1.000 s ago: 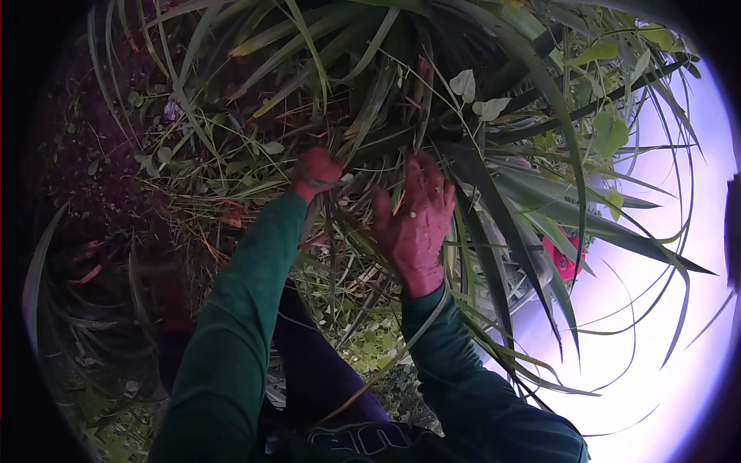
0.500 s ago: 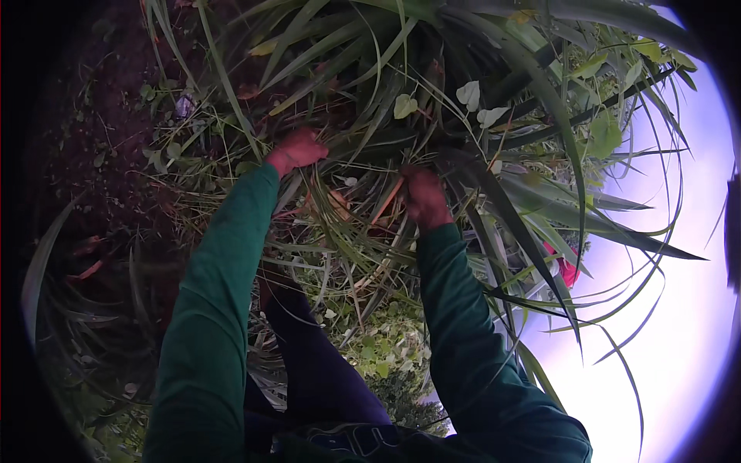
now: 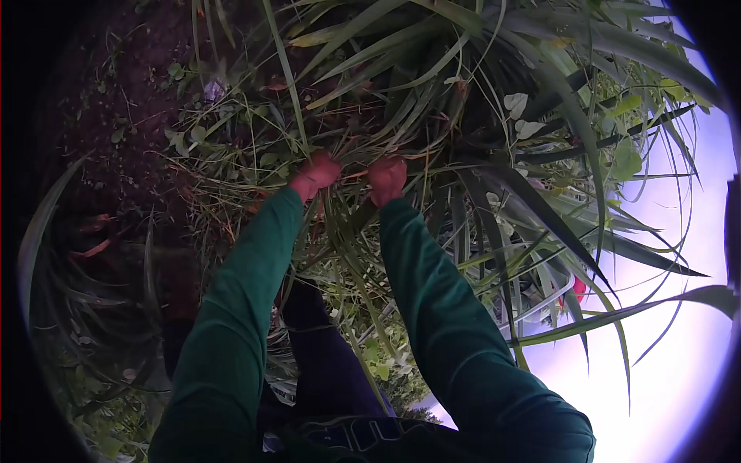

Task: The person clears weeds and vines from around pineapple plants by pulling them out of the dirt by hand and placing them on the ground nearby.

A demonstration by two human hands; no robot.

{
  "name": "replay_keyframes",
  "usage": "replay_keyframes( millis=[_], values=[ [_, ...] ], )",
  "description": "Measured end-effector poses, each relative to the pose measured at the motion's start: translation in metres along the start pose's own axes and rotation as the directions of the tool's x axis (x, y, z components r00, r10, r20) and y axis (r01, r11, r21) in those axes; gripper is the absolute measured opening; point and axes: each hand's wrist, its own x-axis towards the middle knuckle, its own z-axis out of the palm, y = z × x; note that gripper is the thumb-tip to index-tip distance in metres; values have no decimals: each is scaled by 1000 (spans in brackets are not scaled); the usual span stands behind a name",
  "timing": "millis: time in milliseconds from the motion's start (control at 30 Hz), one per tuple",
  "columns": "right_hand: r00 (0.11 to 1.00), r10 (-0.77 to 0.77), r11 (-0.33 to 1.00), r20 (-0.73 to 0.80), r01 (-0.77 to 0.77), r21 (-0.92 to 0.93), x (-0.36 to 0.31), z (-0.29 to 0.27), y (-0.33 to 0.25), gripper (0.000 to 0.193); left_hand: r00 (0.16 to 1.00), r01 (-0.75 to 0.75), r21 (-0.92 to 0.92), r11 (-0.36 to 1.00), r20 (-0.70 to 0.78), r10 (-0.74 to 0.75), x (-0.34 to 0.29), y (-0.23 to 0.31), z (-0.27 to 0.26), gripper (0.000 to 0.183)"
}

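Observation:
Both my hands are low among long grass, close together near the middle of the head view. My left hand (image 3: 315, 175) is closed in a fist on a bunch of grass (image 3: 336, 224), whose long blades hang down below it. Just to its right, my right hand (image 3: 387, 179) is also closed, with thin grass stems running into it from the left and above. The fingertips of both hands are hidden. Beyond and to the right stands a large plant with long, stiff, sword-like leaves (image 3: 532, 185).
Dark bare soil (image 3: 116, 69) with small weeds lies at the far left. A pale crumpled scrap (image 3: 214, 90) rests there. Dry, brownish leaves (image 3: 91, 248) lie at the left. Something red (image 3: 579, 289) shows behind leaves at the right. My dark-trousered leg (image 3: 328, 363) is below my hands.
My right hand has moved left, up close to my left hand. My left hand has shifted slightly right and down, and the view has shifted a little.

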Motion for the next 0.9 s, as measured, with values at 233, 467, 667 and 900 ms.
replay_keyframes(
  millis=[233,467,667,900],
  values=[
    [897,303,834,321,-413,366,-129,50,-36,29,968,-217,374,902,204,148,-20,62,-3,30],
    [991,-67,992,119,78,-97,-147,-7,-8,43,955,279,-623,731,261,-142,-45,56,68,41],
    [955,-229,905,189,280,-321,-169,20,14,41,940,336,-782,526,310,-139,-73,21,24,30],
    [804,-191,792,563,465,-396,-343,30,-1,24,951,307,-899,314,302,-65,-288,-39,-52,35]
  ],
)
